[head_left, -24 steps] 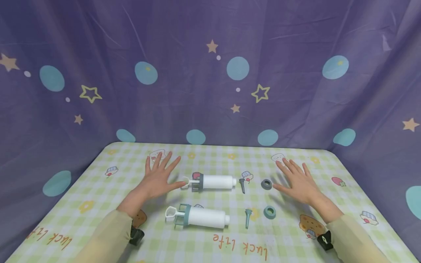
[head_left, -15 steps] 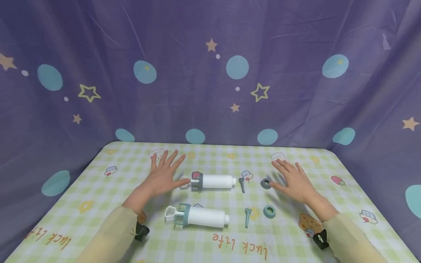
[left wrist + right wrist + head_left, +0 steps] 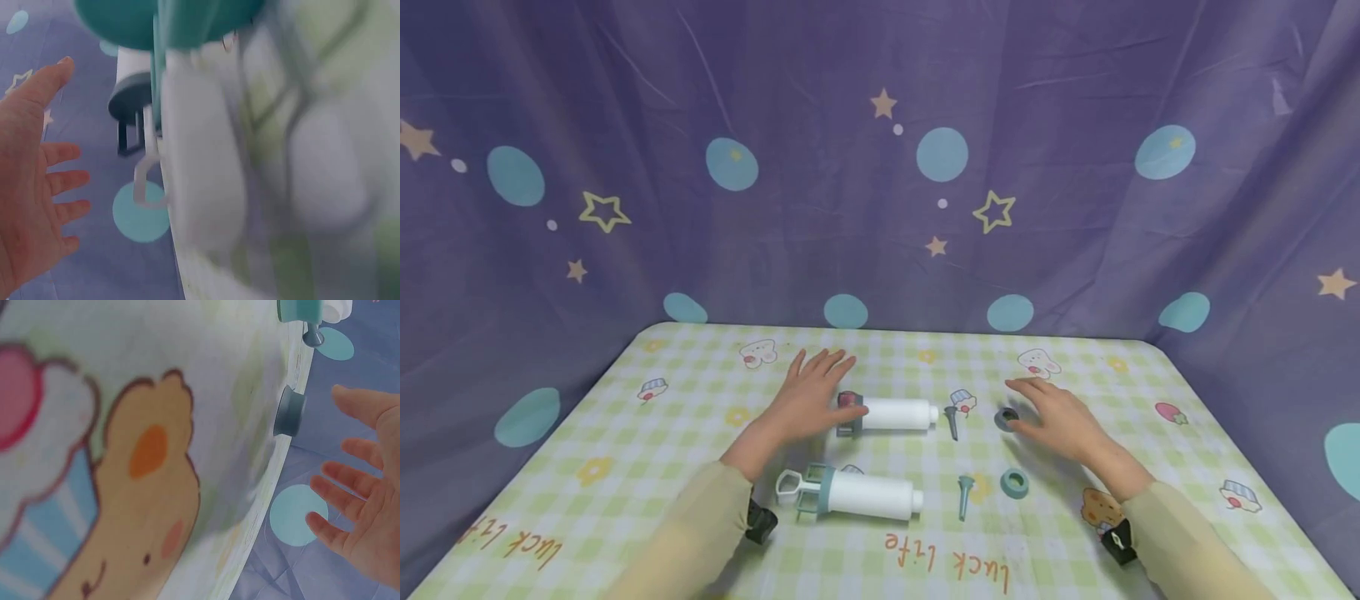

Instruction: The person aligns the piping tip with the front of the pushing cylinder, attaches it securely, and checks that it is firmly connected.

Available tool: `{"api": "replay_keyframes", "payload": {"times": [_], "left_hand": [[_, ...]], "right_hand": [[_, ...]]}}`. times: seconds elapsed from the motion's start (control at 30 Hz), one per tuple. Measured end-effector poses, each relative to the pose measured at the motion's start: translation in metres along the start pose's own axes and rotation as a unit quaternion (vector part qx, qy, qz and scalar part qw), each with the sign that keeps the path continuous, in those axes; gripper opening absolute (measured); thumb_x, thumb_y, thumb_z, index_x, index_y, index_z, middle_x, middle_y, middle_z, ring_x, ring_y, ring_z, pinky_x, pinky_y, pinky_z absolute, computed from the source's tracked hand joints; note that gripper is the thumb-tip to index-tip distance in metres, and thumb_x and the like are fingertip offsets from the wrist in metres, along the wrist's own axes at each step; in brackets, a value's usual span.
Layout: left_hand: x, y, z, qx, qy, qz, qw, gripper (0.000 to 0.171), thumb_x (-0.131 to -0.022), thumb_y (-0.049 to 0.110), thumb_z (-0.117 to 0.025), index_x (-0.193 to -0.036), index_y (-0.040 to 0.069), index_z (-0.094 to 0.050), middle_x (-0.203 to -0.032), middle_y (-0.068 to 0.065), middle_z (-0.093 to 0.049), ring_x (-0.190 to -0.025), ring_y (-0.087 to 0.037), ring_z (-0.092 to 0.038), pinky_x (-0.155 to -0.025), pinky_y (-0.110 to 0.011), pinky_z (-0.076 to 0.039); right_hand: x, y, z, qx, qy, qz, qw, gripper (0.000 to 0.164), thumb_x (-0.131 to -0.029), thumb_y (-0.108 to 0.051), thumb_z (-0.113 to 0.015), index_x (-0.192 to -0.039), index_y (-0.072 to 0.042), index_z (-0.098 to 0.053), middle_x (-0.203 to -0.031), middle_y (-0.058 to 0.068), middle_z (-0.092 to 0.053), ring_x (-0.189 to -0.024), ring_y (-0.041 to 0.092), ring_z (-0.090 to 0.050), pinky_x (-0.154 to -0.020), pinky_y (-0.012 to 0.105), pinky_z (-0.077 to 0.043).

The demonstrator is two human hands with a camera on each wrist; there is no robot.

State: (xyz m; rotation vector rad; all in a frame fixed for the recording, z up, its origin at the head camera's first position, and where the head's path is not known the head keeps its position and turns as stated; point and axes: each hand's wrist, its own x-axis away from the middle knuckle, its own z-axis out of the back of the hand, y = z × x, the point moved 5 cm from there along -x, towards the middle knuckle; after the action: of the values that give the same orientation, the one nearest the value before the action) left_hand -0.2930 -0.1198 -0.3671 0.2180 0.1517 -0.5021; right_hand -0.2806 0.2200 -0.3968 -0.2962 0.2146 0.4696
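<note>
My left hand (image 3: pixel 801 408) hovers with spread fingers over the plunger end of the white syringe with the grey collar (image 3: pixel 898 414). Its thumb overlaps that barrel in the head view; the left wrist view shows a gap between the hand (image 3: pixel 28 175) and the grey collar (image 3: pixel 131 100). Beside the grey ring cap (image 3: pixel 1000 421) is my right hand (image 3: pixel 1063 417), fingers loosely extended, holding nothing. Its thumb partly covers the cap in the head view. A second white syringe with a green collar (image 3: pixel 872 496) lies nearer me.
Between syringes and caps lie a grey nozzle (image 3: pixel 953 423) and a green nozzle (image 3: pixel 966 498). A green ring cap (image 3: pixel 1014 495) sits nearer me than the grey one. The checked tablecloth (image 3: pixel 685 450) reaches to a purple curtain (image 3: pixel 820 225) behind.
My left hand has moved right, from beside the grey-collared syringe to over its plunger end. The right hand has shifted left toward the grey ring cap. The objects have stayed put.
</note>
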Motion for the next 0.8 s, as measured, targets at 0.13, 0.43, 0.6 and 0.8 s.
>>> {"api": "replay_keyframes", "payload": {"times": [0.13,0.43,0.6,0.8], "left_hand": [[-0.005,0.012,-0.004,0.008,-0.007,-0.011,0.9999,0.078,-0.081,0.062,-0.051,-0.139,0.012,-0.037,-0.143,-0.011,-0.035,-0.135,-0.031,-0.025,-0.110,-0.053,-0.007],[-0.016,0.038,-0.014,0.015,-0.011,-0.027,0.9995,0.066,-0.084,0.055,-0.053,-0.132,0.010,-0.047,-0.130,-0.009,-0.049,-0.124,-0.029,-0.041,-0.104,-0.048,-0.026],[-0.024,0.054,-0.022,0.018,-0.032,-0.035,0.9987,0.062,-0.085,0.053,-0.053,-0.130,0.010,-0.049,-0.127,-0.009,-0.051,-0.119,-0.028,-0.045,-0.099,-0.047,-0.033],[-0.034,0.074,-0.026,0.022,-0.064,-0.039,0.9970,0.062,-0.085,0.055,-0.051,-0.132,0.014,-0.047,-0.131,-0.006,-0.048,-0.122,-0.026,-0.043,-0.101,-0.045,-0.032]], "right_hand": [[-0.003,-0.004,-0.005,-0.007,-0.016,-0.005,1.000,0.058,-0.080,-0.030,-0.068,-0.130,-0.009,-0.049,-0.125,0.012,-0.053,-0.111,0.033,-0.052,-0.090,0.051,-0.042],[-0.009,-0.012,-0.010,0.022,-0.032,-0.030,0.999,0.052,-0.078,-0.028,-0.069,-0.125,-0.011,-0.054,-0.116,0.010,-0.058,-0.098,0.029,-0.059,-0.078,0.047,-0.048],[-0.013,-0.017,-0.013,0.025,-0.038,-0.031,0.998,0.048,-0.077,-0.028,-0.070,-0.120,-0.011,-0.057,-0.114,0.010,-0.060,-0.099,0.029,-0.059,-0.078,0.047,-0.048],[-0.017,-0.018,-0.015,0.033,-0.043,-0.055,0.997,0.046,-0.076,-0.029,-0.070,-0.118,-0.013,-0.059,-0.111,0.008,-0.061,-0.098,0.028,-0.060,-0.075,0.046,-0.048]]}}
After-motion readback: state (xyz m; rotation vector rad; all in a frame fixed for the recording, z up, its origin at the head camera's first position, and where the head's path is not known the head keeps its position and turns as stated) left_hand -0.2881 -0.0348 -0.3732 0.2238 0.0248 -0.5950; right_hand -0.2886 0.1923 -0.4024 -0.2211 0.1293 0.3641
